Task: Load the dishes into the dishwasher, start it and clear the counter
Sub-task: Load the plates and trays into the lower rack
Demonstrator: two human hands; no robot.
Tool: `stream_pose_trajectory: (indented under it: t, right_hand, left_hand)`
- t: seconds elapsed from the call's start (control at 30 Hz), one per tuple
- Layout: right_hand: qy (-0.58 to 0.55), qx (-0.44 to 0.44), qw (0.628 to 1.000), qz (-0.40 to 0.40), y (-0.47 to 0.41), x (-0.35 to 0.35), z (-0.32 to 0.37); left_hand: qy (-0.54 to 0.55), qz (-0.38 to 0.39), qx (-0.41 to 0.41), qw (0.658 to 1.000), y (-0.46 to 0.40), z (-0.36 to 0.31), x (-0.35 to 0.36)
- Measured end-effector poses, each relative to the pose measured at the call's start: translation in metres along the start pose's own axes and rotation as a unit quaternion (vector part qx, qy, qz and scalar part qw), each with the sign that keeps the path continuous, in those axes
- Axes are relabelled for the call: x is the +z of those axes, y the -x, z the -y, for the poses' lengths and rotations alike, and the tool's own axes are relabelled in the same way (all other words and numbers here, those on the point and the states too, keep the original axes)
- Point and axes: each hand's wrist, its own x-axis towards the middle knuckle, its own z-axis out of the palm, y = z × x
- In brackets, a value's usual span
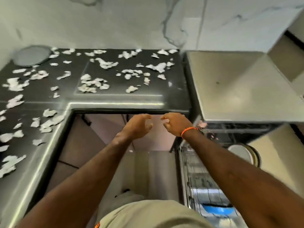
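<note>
1. The dishwasher [205,175] stands open at lower right, its wire rack [197,178] pulled out. The rack holds some items, among them something blue [217,208] near the bottom edge, but blur keeps me from naming them. So loading seems at least partly done.
2. A round white dish [241,153] shows just beyond the rack on the right; whether it sits in the machine or beside it, I cannot tell.
3. A grey plate [31,55] rests at the far left corner of the black counter [115,99], against the marble wall [115,22]. It looks like 1 dish not yet loaded.
4. Torn paper scraps [92,83] lie scattered over nearly the whole counter, along the back and down the left arm. Clearing the counter appears hardly begun, if at all.
5. With the door open, the machine is probably not started yet.
6. The left hand [137,127] and right hand [175,123] hover close together just below the counter's front edge, apart from each other. Both have loosely curled, spread fingers and hold nothing that I can see.
7. Left to do, by my reading: the plate in, the door shut, the start, then the scraps.
</note>
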Motion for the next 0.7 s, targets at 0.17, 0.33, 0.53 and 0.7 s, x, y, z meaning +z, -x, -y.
stream_pose_trajectory:
  t: [0.17,0.33,0.53,0.7]
  right_hand:
    - [0.012,-0.099,0.995,-0.017,-0.074,0.014,0.108]
    - [-0.003,-0.142,0.99,-0.023,-0.132,0.023,0.185]
    - [-0.002,-0.185,0.983,-0.011,-0.196,0.038,0.258]
    - [0.013,-0.219,0.976,0.0,-0.249,0.051,0.289]
  left_hand:
    - [0.035,-0.084,-0.092,0.992,0.033,0.083,-0.073]
    - [0.05,-0.144,-0.169,0.974,0.052,0.152,-0.122]
    - [0.062,-0.181,-0.242,0.951,0.075,0.229,-0.172]
    - [0.043,-0.184,-0.278,0.942,0.072,0.282,-0.197]
